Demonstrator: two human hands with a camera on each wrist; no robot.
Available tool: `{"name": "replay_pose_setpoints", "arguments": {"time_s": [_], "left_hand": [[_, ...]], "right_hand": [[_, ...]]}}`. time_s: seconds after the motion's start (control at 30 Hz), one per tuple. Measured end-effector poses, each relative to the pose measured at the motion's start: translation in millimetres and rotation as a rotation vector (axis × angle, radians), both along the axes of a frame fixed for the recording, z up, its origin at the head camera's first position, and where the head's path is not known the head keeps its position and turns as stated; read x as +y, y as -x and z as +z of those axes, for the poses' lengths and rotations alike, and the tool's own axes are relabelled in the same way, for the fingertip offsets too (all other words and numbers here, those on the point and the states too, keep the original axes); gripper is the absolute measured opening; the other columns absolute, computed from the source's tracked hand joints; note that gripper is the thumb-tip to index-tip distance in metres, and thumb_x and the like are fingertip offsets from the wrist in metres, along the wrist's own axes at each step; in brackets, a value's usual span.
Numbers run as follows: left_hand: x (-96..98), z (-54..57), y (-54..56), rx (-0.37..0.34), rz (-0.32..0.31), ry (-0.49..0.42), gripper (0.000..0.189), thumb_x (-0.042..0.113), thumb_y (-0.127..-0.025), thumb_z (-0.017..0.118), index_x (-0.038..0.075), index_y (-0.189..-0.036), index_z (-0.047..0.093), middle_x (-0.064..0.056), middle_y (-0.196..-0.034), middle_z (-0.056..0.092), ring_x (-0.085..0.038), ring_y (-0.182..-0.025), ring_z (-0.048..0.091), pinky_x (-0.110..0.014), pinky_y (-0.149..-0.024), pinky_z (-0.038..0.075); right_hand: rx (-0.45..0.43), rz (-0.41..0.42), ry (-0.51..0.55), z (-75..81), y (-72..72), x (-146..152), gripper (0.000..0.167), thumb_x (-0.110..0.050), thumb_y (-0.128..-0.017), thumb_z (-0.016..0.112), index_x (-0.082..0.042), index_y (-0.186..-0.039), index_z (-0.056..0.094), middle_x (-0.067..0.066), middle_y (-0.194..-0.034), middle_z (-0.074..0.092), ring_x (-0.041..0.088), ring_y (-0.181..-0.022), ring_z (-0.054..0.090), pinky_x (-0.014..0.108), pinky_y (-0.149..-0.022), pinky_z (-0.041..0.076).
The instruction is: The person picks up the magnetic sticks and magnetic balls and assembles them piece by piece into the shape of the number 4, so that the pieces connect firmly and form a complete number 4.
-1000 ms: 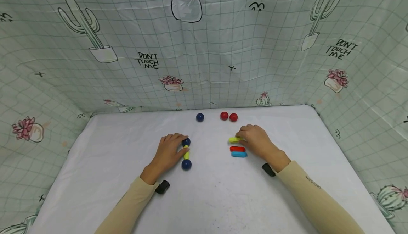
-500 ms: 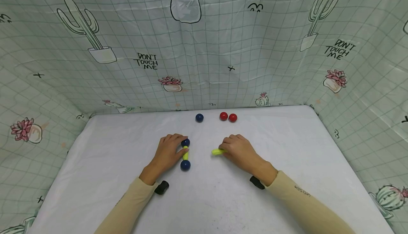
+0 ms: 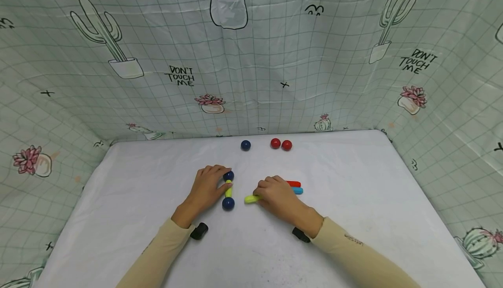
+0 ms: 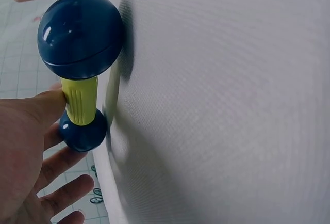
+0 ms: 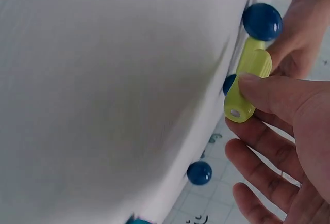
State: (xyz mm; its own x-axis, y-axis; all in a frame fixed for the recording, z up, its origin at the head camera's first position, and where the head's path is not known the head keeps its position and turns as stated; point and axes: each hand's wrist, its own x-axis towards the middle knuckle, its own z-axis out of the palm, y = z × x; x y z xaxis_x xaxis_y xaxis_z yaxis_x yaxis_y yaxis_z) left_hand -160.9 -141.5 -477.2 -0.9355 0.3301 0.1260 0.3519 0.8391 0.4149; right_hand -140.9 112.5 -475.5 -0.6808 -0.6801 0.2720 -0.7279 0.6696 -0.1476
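Observation:
My left hand (image 3: 206, 190) holds a yellow-green stick (image 3: 229, 189) with a dark blue ball on each end. Thumb and fingers pinch this piece near its far ball (image 3: 229, 175), while the near ball (image 3: 228, 204) points toward me on the white cloth. A second yellow-green stick (image 3: 251, 199) is pinched between thumb and fingers of my right hand (image 3: 279, 198), just right of the near ball and apart from it. In the right wrist view a hole shows in the end of this loose stick (image 5: 240, 105).
A loose dark blue ball (image 3: 245, 145) and two red balls (image 3: 275, 143) lie near the table's far edge. Behind my right hand, a red stick (image 3: 294, 184) and a light blue stick (image 3: 298, 190) lie side by side, partly hidden. A patterned cloth wall (image 3: 251, 61) rises behind the table.
My right hand has carried the loose yellow-green stick left and toward me, from beside the red and light blue sticks to near the ball piece. The left hand stays in place.

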Motion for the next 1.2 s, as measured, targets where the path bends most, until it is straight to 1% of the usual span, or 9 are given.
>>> {"name": "replay_pose_setpoints", "arguments": {"time_s": [0.2, 0.37, 0.57, 0.73, 0.97, 1.07, 1.2], "left_hand": [[0.2, -0.9, 0.4, 0.000, 0.001, 0.008, 0.047, 0.024, -0.097, 0.079, 0.006, -0.139, 0.068, -0.011, -0.134, 0.068, -0.034, -0.124, 0.059, -0.059, -0.108, 0.041], [-0.4, -1.3, 0.1, -0.001, 0.000, 0.006, 0.047, 0.024, -0.098, 0.079, 0.006, -0.139, 0.067, -0.011, -0.134, 0.068, -0.034, -0.124, 0.059, -0.059, -0.108, 0.042], [-0.2, -2.4, 0.4, 0.011, -0.007, 0.000, 0.047, 0.025, -0.098, 0.079, 0.006, -0.139, 0.067, -0.011, -0.134, 0.068, -0.034, -0.124, 0.059, -0.059, -0.107, 0.042], [-0.2, -3.3, 1.3, 0.016, -0.012, 0.001, 0.047, 0.025, -0.098, 0.078, 0.006, -0.140, 0.067, -0.011, -0.134, 0.068, -0.034, -0.124, 0.059, -0.059, -0.108, 0.042], [0.5, -1.8, 0.3, 0.013, -0.009, 0.021, 0.049, 0.026, -0.098, 0.078, 0.007, -0.142, 0.066, -0.011, -0.136, 0.067, -0.033, -0.126, 0.058, -0.059, -0.110, 0.041], [0.0, -0.6, -1.9, 0.027, -0.007, 0.035, 0.049, 0.027, -0.099, 0.077, 0.006, -0.142, 0.066, -0.011, -0.137, 0.067, -0.034, -0.126, 0.058, -0.059, -0.110, 0.041], [-2.4, 1.6, -8.1, 0.075, -0.015, 0.027, 0.046, 0.026, -0.097, 0.079, 0.007, -0.137, 0.069, -0.011, -0.135, 0.067, -0.035, -0.125, 0.059, -0.059, -0.108, 0.042]], "right_hand": [[-0.015, 0.002, -0.020, -4.1, -3.5, -9.3, 0.018, -0.020, -0.087, 0.090, -0.016, -0.103, 0.083, -0.003, -0.094, 0.074, 0.016, -0.091, 0.065, 0.034, -0.089, 0.054], [-0.029, -0.003, -0.030, -5.1, -3.6, -17.3, 0.018, -0.020, -0.088, 0.089, -0.016, -0.105, 0.083, -0.003, -0.096, 0.074, 0.017, -0.093, 0.065, 0.035, -0.091, 0.054], [-0.040, 0.001, -0.030, -5.9, -2.6, -24.5, 0.019, -0.021, -0.089, 0.089, -0.016, -0.106, 0.082, -0.002, -0.097, 0.075, 0.017, -0.093, 0.066, 0.035, -0.091, 0.055], [-0.032, 0.006, -0.036, -6.9, -2.6, -27.7, 0.019, -0.022, -0.089, 0.088, -0.015, -0.105, 0.082, -0.001, -0.098, 0.076, 0.018, -0.093, 0.067, 0.035, -0.090, 0.055], [-0.026, 0.007, -0.040, -6.2, -3.2, -29.1, 0.019, -0.022, -0.089, 0.088, -0.015, -0.105, 0.082, -0.001, -0.098, 0.076, 0.018, -0.093, 0.067, 0.035, -0.090, 0.055], [-0.026, 0.008, -0.038, -5.6, -3.8, -29.6, 0.020, -0.022, -0.088, 0.089, -0.015, -0.105, 0.082, -0.001, -0.099, 0.077, 0.018, -0.092, 0.067, 0.035, -0.089, 0.055], [-0.020, 0.011, -0.037, -4.7, -4.6, -30.4, 0.021, -0.023, -0.088, 0.090, -0.015, -0.105, 0.082, -0.001, -0.098, 0.077, 0.018, -0.092, 0.068, 0.034, -0.088, 0.055]]}}
